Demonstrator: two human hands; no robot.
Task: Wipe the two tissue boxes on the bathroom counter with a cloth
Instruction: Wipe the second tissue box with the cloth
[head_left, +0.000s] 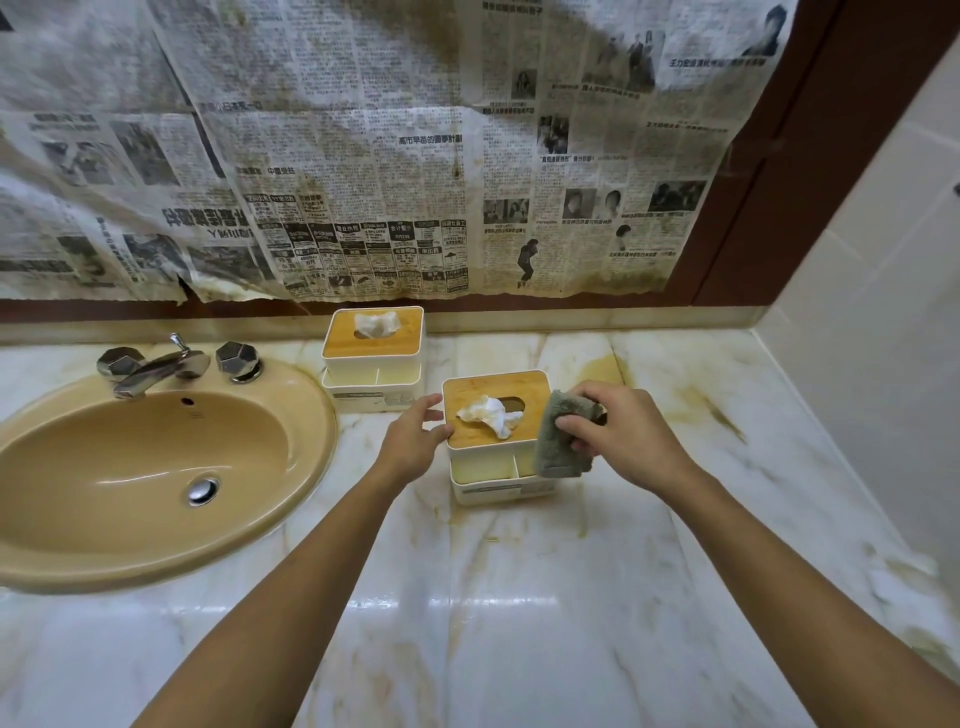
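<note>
Two white tissue boxes with wooden lids stand on the marble counter (519, 597). The near tissue box (483, 400) sits at the centre, a white tissue sticking out of its slot. My left hand (410, 441) holds its left edge, thumb on the lid corner. My right hand (623, 436) grips a grey-green cloth (561, 441) against the box's right side, and the cloth hangs down over that side. The far tissue box (371, 338) stands behind it against the wall, apart from both hands.
A tan oval sink (156, 467) with a chrome faucet (156, 366) fills the left of the counter. Stained newspaper (363, 156) covers the mirror above. A tiled wall (883, 338) closes the right side. Yellow stains mark the counter right of the near box.
</note>
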